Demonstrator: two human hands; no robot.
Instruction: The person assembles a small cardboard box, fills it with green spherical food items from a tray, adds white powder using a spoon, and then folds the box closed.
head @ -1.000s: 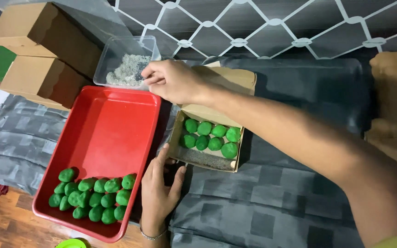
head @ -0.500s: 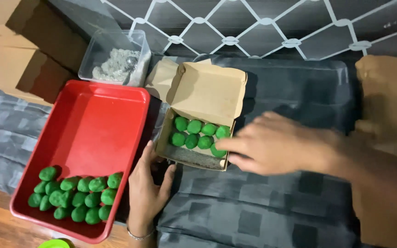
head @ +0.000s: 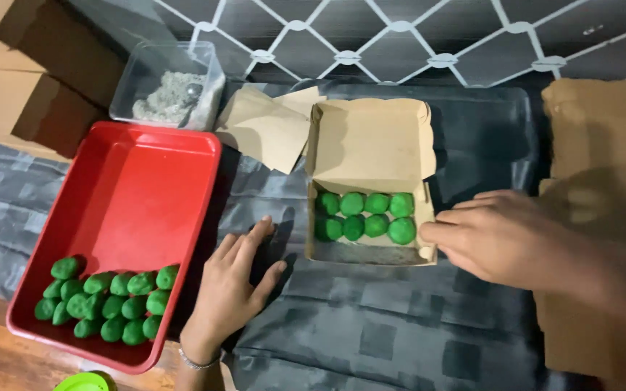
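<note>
A small brown cardboard box (head: pixel 371 145) lies with its lid up on a grey checked cloth (head: pixel 371 326), and several green balls (head: pixel 367 215) fill two rows inside it. My right hand (head: pixel 508 235) rests at the box's right edge with its fingertips against the side wall, holding nothing that I can see. My left hand (head: pixel 233 286) lies flat on the cloth, fingers spread, between the box and a red tray (head: pixel 132 188). Many more green balls (head: pixel 106 297) sit in the near corner of that tray.
A clear plastic tub (head: pixel 172 83) with grey-white crumbs stands behind the tray. Flat brown paper pieces (head: pixel 269 127) lie beside the box. Cardboard boxes (head: pixel 16 80) stack at the far left, more cardboard (head: pixel 603 137) at the right. A green lid (head: pixel 85 381) peeks in below.
My right hand came back from the plastic tub, crossed over the box and now rests at the box's right edge. My left hand stays flat on the cloth. The camera view shifted.
</note>
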